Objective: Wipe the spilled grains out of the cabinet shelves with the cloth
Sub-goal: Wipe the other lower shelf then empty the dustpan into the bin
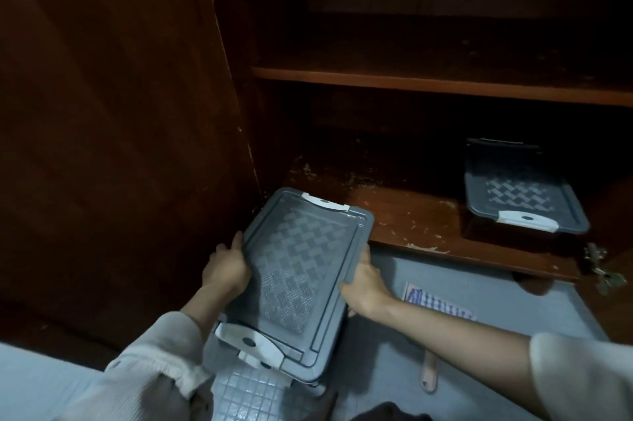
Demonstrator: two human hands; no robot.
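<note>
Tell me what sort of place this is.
Likely a household storage cabinet: dark wooden shelves, a grey lidded box on the bottom shelf, a second box held in front, and a checked cloth on the floor.

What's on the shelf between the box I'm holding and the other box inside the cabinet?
Head view: only bare shelf wood scattered with pale specks, probably the grains.

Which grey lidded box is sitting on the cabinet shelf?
The far box, on the bottom shelf; the near box is gripped between the left hand and right hand.
</note>
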